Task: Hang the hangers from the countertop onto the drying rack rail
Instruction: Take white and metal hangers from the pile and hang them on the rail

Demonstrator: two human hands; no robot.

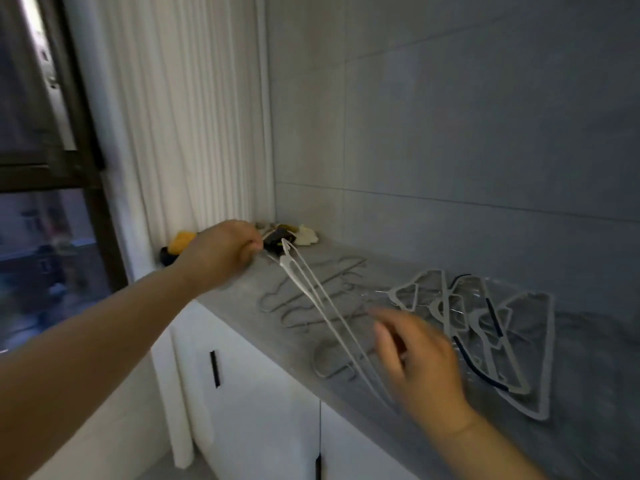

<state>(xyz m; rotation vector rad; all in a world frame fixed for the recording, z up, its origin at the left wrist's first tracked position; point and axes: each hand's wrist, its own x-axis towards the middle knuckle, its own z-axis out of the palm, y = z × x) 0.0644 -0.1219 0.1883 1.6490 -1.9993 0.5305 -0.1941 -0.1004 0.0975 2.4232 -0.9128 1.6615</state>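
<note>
"Where's the hanger now?"

"My left hand (221,252) has its fingers curled, pinching the top of a white hanger (285,261). The top end is raised and the body slants down over the table (588,341)."

"And your right?"

"My right hand (419,362) is blurred, fingers spread and loose, holding nothing, near the hanger's lower end."

"The others?"

"A heap of white hangers (485,323) lies on the table. Grey wire hangers (294,308) lie flat between my hands."
</note>
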